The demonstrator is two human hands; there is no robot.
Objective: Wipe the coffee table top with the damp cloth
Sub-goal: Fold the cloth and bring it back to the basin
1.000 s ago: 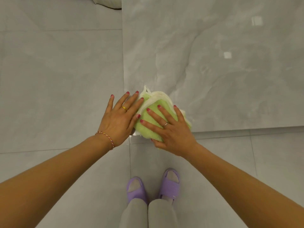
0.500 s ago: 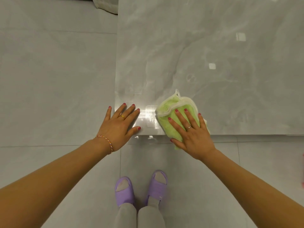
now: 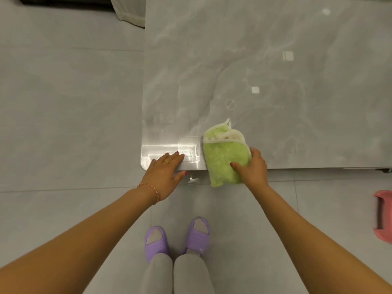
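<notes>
A folded green cloth [image 3: 224, 158] with white edging lies at the near edge of the grey marble coffee table top [image 3: 265, 71], its lower end hanging over the edge. My right hand [image 3: 253, 166] grips the cloth's right side, thumb on top and fingers wrapped around. My left hand [image 3: 164, 170] rests flat with fingers spread on the table's near left corner, left of the cloth and apart from it. A glossy wet-looking patch [image 3: 169, 153] shows on the top between my hands.
Grey tiled floor [image 3: 63, 102] lies left of and in front of the table. My feet in purple slippers [image 3: 177, 238] stand close to the table's near edge. A pink object [image 3: 385, 217] is at the right edge. Pale fabric [image 3: 131, 11] hangs at the top.
The cloth has slid right along the near edge, away from my left hand. My right hand went from lying flat on the cloth to gripping its right side. The left hand stayed at the corner.
</notes>
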